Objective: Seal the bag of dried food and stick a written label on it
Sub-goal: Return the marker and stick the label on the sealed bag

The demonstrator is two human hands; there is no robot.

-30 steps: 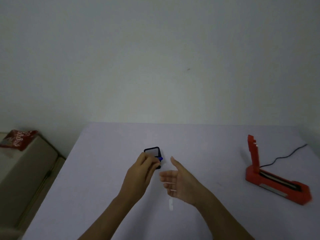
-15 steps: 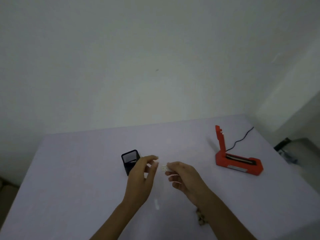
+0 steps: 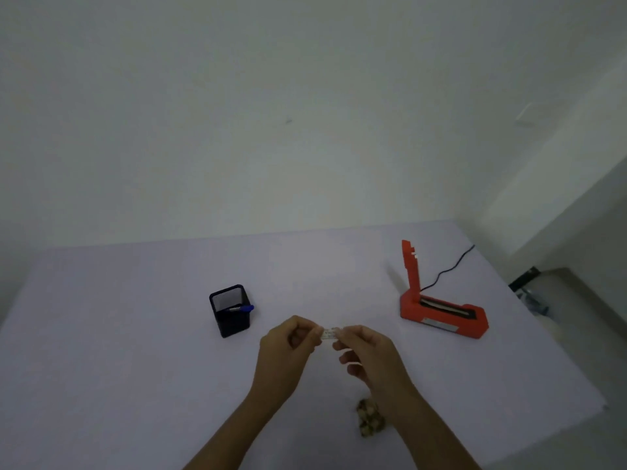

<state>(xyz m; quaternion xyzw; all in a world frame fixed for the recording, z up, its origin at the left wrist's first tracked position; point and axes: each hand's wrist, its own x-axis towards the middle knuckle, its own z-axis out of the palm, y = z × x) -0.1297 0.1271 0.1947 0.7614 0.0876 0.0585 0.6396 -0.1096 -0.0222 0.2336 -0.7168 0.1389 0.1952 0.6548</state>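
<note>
A small white label (image 3: 330, 333) with faint writing is held above the table between both hands. My left hand (image 3: 288, 347) pinches its left end and my right hand (image 3: 368, 354) pinches its right end. The bag of dried food (image 3: 369, 417) lies on the table just below my right forearm, partly hidden by it. An orange heat sealer (image 3: 441, 312) stands at the right with its arm raised.
A black mesh pen holder (image 3: 230, 310) with a blue pen (image 3: 242, 308) in it stands left of my hands. The sealer's black cable (image 3: 448, 269) runs to the back right edge. The pale table (image 3: 118, 351) ends near the right wall.
The view swung right and the hands came together. My left hand left the pen holder and now both hands pinch the label between them.
</note>
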